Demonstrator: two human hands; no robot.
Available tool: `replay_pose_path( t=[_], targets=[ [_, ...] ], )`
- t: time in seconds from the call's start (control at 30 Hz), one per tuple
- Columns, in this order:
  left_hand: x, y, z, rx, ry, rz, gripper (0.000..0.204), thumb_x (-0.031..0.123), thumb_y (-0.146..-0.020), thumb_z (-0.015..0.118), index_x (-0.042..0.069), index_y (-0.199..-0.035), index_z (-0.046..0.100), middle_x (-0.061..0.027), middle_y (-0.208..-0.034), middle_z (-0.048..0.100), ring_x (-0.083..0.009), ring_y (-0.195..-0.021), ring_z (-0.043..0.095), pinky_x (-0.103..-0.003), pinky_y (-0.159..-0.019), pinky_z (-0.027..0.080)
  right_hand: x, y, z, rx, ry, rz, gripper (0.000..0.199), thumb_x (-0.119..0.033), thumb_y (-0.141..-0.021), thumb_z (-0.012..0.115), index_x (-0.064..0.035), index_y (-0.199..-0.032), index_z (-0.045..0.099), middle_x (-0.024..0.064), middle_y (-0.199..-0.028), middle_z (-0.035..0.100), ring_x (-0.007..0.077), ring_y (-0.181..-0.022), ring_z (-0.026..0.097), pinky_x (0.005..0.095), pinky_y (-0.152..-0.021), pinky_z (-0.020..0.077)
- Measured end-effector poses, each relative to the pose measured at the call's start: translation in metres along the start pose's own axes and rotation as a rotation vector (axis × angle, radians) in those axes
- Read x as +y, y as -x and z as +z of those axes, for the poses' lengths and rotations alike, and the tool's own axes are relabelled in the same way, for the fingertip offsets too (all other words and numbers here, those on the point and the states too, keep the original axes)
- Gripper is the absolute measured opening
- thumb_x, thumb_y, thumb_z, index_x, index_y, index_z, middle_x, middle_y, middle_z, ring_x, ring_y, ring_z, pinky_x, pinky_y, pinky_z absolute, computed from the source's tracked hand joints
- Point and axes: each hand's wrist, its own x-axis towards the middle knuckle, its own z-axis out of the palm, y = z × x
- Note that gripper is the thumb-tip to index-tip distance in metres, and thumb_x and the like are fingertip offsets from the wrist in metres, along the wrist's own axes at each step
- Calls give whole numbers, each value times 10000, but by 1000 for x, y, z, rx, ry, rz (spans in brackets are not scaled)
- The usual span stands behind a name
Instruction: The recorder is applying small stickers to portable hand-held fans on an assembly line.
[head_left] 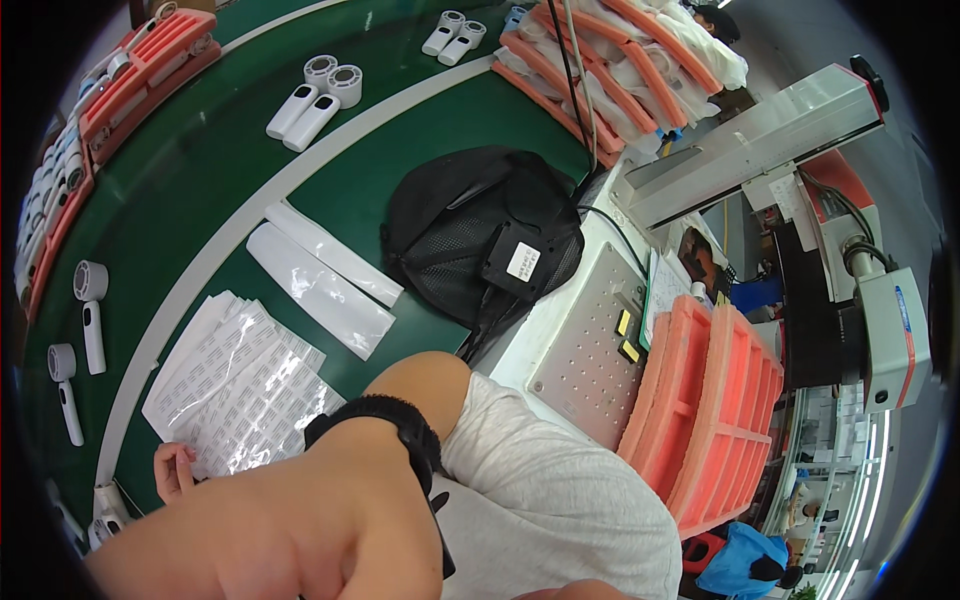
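My right hand (290,520) is raised very close to the camera at the lower left, with a fuzzy black band (400,420) around its wrist. Its fingers are out of sight, so their pose cannot be told. Behind it, only the curled fingers of my left hand (175,468) show, at the near left edge of several overlapping label sheets (245,385). What those fingers hold, if anything, is hidden. Two long glossy white strips (325,290) lie beyond the sheets on the green table. Beside them rests a black mesh bag-like item (470,215) with a small black box on it.
White handheld fans (312,122) lie in pairs on the green belt beyond a pale rail (215,240). Coral foam trays (150,70) with fans stand at the far left; more foam trays (690,400) lean at right beside a perforated metal plate (590,345) and a grey column-mounted machine (890,340).
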Motion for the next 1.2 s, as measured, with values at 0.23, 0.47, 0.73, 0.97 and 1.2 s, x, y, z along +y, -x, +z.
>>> replay_pose_path(
  t=[0.23,0.47,0.73,0.97,1.2],
  targets=[
    [89,-39,28,-376,83,-538,152,28,-951,402,-35,-983,537,-84,-908,558,-103,-764,521,-197,-711,414,17,8,5,38,-20,58,199,-87,-916,544,10,-1084,584,144,-958,635,188,-830,610,265,-720,498],
    [215,-58,67,-639,359,-830,191,50,-962,359,-44,-990,522,-81,-927,569,-88,-769,540,-170,-701,411,52,8,-14,64,-56,124,195,-104,-924,534,3,-1076,592,139,-951,637,187,-828,609,269,-723,497],
    [227,-44,95,-620,890,-493,97,-5,-914,400,-39,-943,487,-54,-866,536,-65,-707,526,-140,-651,393,79,12,-25,98,-93,184,195,-124,-933,524,-5,-1066,601,134,-943,639,185,-825,608,273,-727,496],
    [238,-38,123,-595,1326,-161,41,-54,-872,435,-34,-902,455,-29,-813,507,-44,-652,513,-114,-606,378,105,11,-41,136,-111,225,199,-141,-941,514,-11,-1058,608,130,-936,640,184,-823,606,276,-730,494],
    [253,-27,148,-520,1728,208,92,-102,-830,471,-29,-861,424,-5,-760,478,-23,-598,501,-88,-562,363,135,8,-58,165,-145,273,205,-158,-948,505,-18,-1049,616,126,-930,642,182,-821,605,279,-733,493]
  ],
)
